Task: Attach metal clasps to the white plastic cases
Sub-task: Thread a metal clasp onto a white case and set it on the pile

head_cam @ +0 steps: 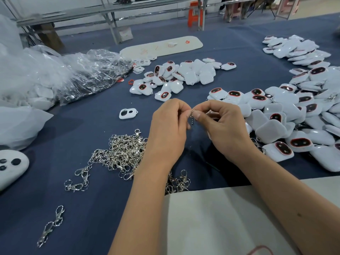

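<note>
Below the left wrist, a heap of clasps (127,155) lies tangled on the blue cloth (95,208), with a few loose ones (52,224) nearer to the person. Above it, the left hand (170,129) and the right hand (219,124) meet fingertip to fingertip and together pinch one small clasp (191,115), which hangs down between them. Whether the right palm also holds a case is not visible, because the fingers hide it.

The ring looks thin and the grip is only at the tips, so it could slip and fall into the gap between the wrists. A sleeve or forearm could also drag the heap and knot it more.

Just right of the right hand lies a big pile of cases (287,115), where some already seem to carry clasps; a finished one may get mixed with the unfinished pile (182,76) beyond the hands. One open shell (127,113) lies left of the left hand.
</note>
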`<action>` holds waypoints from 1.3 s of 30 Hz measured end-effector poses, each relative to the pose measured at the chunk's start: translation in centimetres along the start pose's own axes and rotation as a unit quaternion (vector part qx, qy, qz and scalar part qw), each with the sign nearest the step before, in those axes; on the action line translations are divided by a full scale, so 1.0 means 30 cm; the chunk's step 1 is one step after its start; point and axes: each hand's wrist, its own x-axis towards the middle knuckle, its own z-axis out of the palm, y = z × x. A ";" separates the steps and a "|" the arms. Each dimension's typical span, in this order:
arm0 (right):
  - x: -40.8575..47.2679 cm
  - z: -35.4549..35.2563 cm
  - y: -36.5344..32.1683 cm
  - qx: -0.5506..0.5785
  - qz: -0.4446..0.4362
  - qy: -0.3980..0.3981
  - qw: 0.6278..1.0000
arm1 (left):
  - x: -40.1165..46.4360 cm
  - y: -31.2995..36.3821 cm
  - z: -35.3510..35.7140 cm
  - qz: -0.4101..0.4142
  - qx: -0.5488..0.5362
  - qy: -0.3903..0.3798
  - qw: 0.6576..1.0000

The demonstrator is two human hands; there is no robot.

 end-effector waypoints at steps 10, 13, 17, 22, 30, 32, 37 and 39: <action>0.005 -0.006 0.010 -0.008 0.031 -0.007 0.999 | -0.002 -0.002 0.003 0.008 0.047 0.005 0.999; 0.016 -0.010 0.007 0.101 0.095 0.031 0.990 | -0.006 -0.011 0.003 0.007 0.054 -0.005 0.998; 0.019 0.001 0.002 0.173 0.139 0.017 0.975 | -0.008 -0.014 0.011 -0.003 0.058 -0.041 0.997; 0.010 0.006 -0.001 0.097 0.134 -0.026 0.986 | -0.008 -0.011 0.004 -0.038 -0.006 -0.032 0.999; 0.005 -0.005 0.005 -0.058 0.016 -0.033 0.998 | -0.007 -0.015 -0.008 -0.025 0.033 -0.019 0.999; 0.004 -0.005 -0.001 -0.097 -0.026 -0.017 0.995 | -0.007 -0.015 -0.007 -0.016 0.046 -0.026 0.998; -0.002 0.000 -0.008 -0.149 -0.083 0.004 0.985 | -0.007 -0.016 -0.002 -0.024 0.053 -0.017 0.998; -0.003 0.002 -0.007 -0.153 -0.085 0.013 0.985 | -0.006 -0.017 -0.002 -0.022 0.057 -0.013 0.998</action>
